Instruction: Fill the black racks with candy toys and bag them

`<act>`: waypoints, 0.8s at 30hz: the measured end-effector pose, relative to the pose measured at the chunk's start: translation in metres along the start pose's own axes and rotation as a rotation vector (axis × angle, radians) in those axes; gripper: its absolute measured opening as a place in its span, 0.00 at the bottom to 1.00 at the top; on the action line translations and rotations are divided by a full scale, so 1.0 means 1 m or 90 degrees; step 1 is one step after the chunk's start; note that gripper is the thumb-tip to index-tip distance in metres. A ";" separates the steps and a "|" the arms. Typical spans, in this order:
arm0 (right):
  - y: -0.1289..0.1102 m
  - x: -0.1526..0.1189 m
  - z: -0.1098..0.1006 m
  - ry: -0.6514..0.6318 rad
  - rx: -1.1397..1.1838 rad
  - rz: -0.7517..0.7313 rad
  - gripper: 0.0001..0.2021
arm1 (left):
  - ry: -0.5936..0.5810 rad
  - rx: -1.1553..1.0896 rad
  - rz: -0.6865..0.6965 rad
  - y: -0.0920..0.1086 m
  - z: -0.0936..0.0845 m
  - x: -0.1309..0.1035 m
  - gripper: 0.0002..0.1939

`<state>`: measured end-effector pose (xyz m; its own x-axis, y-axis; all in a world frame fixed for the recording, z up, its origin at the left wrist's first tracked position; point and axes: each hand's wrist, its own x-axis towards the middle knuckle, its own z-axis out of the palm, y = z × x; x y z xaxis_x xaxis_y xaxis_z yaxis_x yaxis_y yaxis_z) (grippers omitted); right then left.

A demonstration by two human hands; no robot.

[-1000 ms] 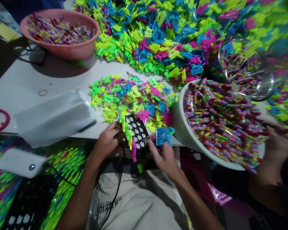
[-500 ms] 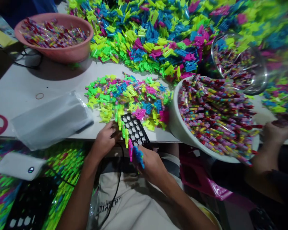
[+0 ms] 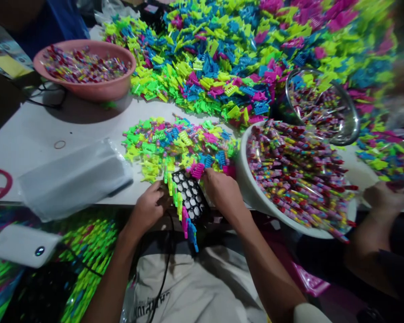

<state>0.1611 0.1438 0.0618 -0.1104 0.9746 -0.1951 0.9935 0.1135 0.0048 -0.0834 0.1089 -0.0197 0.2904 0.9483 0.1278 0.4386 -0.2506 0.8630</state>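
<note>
My left hand [image 3: 147,205] grips the left side of a black tray with honeycomb holes [image 3: 190,197], tilted at the table's front edge. Along that side runs a row of small plastic pieces [image 3: 179,204] in green, yellow, pink and blue. My right hand [image 3: 222,192] is at the near edge of a loose pile of such pieces [image 3: 164,139], right of the tray. Its fingers are pinched together against a pink comb-like plastic piece [image 3: 197,170]; their tips are partly hidden.
A white tub [image 3: 247,172] of wrapped candy-like sticks stands at right, a steel bowl [image 3: 355,121] behind it. A pink basin [image 3: 103,91] is at back left. A plastic bag [image 3: 76,179] and red-handled scissors [image 3: 0,184] lie left. Another person's hand [image 3: 385,197] is at far right.
My right hand has left the lower end of the row on the tray and moved up and right to the pile. A blue piece stays at the row's end. My left hand keeps its hold.
</note>
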 end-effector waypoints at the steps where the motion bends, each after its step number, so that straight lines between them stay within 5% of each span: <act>1: -0.002 0.005 0.000 -0.014 -0.016 -0.002 0.12 | -0.001 -0.001 0.006 0.001 0.000 -0.002 0.06; 7: 0.004 0.007 0.004 0.047 0.035 -0.038 0.09 | -0.001 -0.009 0.036 0.004 0.001 -0.009 0.05; 12: 0.003 0.000 0.012 0.178 0.367 -0.096 0.08 | -0.029 0.010 0.077 0.007 -0.003 -0.009 0.08; 17: -0.022 0.008 0.032 0.130 0.610 -0.192 0.12 | -0.042 0.000 0.080 0.011 -0.006 -0.008 0.12; 24: -0.039 0.016 0.045 0.103 0.611 -0.206 0.08 | -0.036 0.026 0.081 0.014 -0.005 -0.007 0.07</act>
<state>0.1219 0.1458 0.0145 -0.3085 0.9473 0.0868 0.5106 0.2419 -0.8251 -0.0835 0.0993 -0.0061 0.3935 0.8960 0.2059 0.4296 -0.3773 0.8204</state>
